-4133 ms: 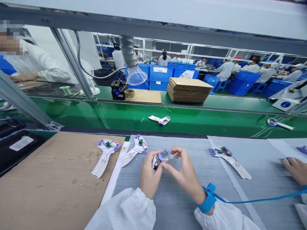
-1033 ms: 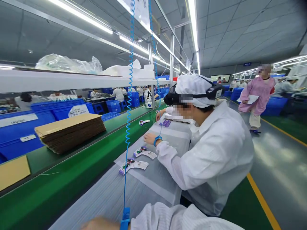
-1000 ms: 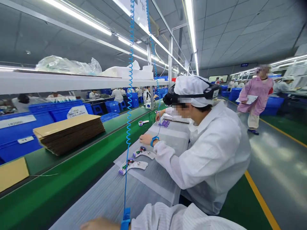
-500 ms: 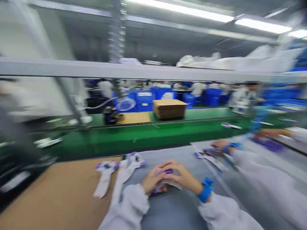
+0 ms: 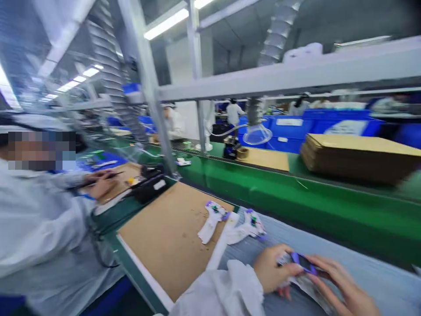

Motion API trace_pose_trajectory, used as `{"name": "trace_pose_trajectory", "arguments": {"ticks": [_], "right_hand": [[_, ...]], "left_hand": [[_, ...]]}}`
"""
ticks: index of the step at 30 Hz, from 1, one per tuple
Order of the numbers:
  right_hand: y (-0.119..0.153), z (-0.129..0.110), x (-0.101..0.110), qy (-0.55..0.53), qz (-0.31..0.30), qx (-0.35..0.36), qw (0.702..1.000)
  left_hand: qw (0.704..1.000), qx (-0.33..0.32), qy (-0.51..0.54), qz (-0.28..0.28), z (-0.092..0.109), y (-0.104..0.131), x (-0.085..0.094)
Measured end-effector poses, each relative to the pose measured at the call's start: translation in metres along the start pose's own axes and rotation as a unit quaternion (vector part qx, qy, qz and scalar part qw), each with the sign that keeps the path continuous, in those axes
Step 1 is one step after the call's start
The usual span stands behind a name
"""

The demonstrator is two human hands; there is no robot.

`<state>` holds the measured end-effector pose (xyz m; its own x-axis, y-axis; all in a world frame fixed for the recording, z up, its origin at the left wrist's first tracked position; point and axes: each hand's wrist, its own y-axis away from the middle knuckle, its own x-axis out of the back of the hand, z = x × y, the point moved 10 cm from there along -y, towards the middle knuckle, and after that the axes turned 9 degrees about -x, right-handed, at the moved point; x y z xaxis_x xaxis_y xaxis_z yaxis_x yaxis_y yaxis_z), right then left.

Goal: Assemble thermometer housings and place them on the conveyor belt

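Observation:
Between my hands is a white-and-purple handheld device (image 5: 303, 262) with a dark window on its purple top and a pale, curved handle slanting down toward me. My left hand (image 5: 271, 268) grips its left side, thumb near the purple edge. On the other side, my right hand (image 5: 348, 283) is closed around it, with fingers along the purple part and handle. To the left lie two similar white, open pieces with purple edges and green circuit boards: one device half (image 5: 210, 221) on the brown board, another device half (image 5: 250, 226) at the grey mat's edge.
The brown board (image 5: 174, 228) lies left of the grey mat (image 5: 371, 267). Behind runs a green conveyor belt (image 5: 263, 188), with a cardboard stack (image 5: 358, 158) and a tape roll (image 5: 242, 152) beyond. A co-worker (image 5: 42, 219) works at the left. A metal post (image 5: 148, 87) stands between.
My view has swung left, bringing the left co-worker into sight and taking the right one out. My hands remain on the device, whose purple top and dark window show more clearly.

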<state>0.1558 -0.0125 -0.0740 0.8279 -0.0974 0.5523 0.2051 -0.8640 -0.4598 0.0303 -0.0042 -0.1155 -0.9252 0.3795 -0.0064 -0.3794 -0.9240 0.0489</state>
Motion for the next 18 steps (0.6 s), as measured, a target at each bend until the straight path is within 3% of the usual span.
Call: {"name": "trace_pose_trajectory", "arguments": {"ticks": [5,11,18], "right_hand": [[-0.019,-0.039,0.015,-0.001,0.01,-0.061,0.998],[-0.021,-0.045,0.024,-0.047,0.047,-0.068,0.995],[-0.023,-0.044,0.022,-0.069,0.047,-0.062,0.995]], "left_hand": [[0.997,-0.039,-0.059,-0.027,0.028,-0.008,0.001],[0.993,-0.049,-0.103,-0.032,0.037,-0.008,0.004],[0.988,-0.057,-0.146,-0.014,0.04,-0.009,0.01]]}}
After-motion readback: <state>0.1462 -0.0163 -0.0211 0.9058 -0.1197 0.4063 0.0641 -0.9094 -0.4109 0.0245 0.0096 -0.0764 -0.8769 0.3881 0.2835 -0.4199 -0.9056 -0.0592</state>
